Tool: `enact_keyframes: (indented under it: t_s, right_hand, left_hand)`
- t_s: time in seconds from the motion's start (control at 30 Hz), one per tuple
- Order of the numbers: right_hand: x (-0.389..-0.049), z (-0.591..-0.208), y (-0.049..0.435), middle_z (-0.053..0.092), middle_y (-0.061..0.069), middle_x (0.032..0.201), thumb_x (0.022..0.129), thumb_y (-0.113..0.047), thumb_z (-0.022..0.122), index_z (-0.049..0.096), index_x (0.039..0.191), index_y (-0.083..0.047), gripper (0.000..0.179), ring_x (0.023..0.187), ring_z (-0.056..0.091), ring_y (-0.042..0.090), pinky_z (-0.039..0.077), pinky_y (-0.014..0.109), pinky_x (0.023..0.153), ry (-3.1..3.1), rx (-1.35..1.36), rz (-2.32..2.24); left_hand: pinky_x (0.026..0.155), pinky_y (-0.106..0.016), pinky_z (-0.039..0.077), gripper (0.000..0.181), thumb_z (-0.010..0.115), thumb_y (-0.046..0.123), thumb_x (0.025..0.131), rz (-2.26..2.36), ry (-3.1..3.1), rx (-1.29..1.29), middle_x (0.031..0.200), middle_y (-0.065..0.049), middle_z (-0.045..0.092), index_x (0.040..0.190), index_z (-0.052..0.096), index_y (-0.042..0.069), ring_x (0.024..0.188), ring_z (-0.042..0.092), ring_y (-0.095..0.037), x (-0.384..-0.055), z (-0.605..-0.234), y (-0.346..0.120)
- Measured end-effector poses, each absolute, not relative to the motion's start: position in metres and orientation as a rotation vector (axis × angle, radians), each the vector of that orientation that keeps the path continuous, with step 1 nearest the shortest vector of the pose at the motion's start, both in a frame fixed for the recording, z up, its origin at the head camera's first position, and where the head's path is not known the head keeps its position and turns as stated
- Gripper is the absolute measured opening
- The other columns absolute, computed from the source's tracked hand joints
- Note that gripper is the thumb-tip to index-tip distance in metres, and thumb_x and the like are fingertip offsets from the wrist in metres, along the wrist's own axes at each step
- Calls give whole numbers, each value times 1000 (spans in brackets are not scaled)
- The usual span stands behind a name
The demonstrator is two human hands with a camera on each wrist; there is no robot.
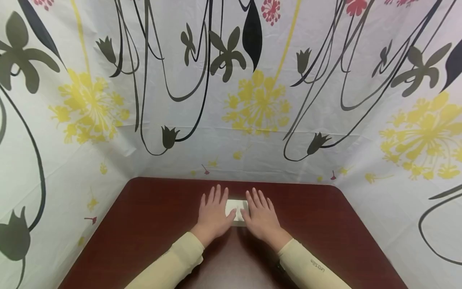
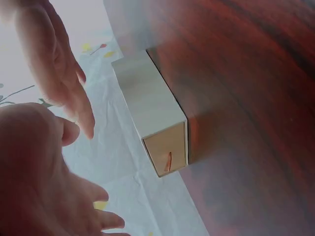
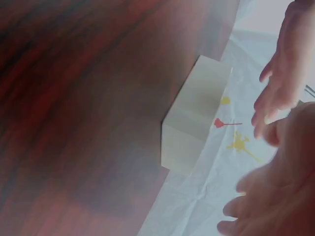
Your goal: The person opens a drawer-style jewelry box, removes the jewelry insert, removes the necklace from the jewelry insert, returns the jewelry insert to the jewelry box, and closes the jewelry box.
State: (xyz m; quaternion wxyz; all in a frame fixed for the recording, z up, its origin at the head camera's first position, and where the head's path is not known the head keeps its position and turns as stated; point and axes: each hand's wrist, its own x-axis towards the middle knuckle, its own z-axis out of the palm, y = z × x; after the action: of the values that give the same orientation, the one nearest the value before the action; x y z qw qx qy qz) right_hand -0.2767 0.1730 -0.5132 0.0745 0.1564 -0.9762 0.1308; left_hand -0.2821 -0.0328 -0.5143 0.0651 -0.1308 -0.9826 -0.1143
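A small white box (image 1: 236, 204) lies on the dark red table between my two hands. In the left wrist view, one end of the box (image 2: 150, 96) shows a tan panel (image 2: 160, 145) framed by white edges, with a small orange-brown pull tab (image 2: 169, 161). The right wrist view shows the box's plain white opposite end (image 3: 183, 147). My left hand (image 1: 213, 216) hovers with fingers extended just left of the box. My right hand (image 1: 262, 218) mirrors it on the right. Both wrist views show a gap between the hands and the box.
The reddish-brown table (image 1: 151, 233) has rounded far corners. White cloth (image 1: 216, 108) printed with yellow flowers and dark stems hangs behind it and along both sides. The box lies near the table's far edge.
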Motion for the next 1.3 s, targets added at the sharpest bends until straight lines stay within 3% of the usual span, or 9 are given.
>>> enact_keyframes:
  t_s: [0.23,0.4,0.93,1.3]
  right_hand:
    - [-281,-512,169,42,21,172,111,-48,61,45,168,-6,73,160,39,42,36,63,125,-2833,553,398]
    - [-283,-511,168,45,20,170,108,-45,67,49,165,-5,72,158,42,43,39,65,122,-2809,597,408]
    - [-293,-518,168,53,15,165,103,-44,79,59,159,-8,70,152,50,37,44,60,120,-2786,805,467]
    - [-303,-524,165,57,14,161,99,-46,83,63,155,-12,69,148,54,35,46,57,118,-2759,939,382]
  left_hand:
    - [117,-62,45,75,65,53,106,-450,-2861,-448,163,-23,52,160,53,2,148,52,-40,-283,-510,-38]
    - [106,-57,55,65,69,50,106,-454,-2797,-477,144,-18,65,148,62,1,131,65,-36,-286,-510,-43]
    - [89,-49,61,34,76,28,102,-770,-2821,-506,121,-11,69,127,70,6,103,71,-29,-290,-509,-60]
    - [89,-50,60,28,78,27,101,-795,-2926,-478,119,-8,73,124,74,11,102,72,-28,-300,-518,-67]
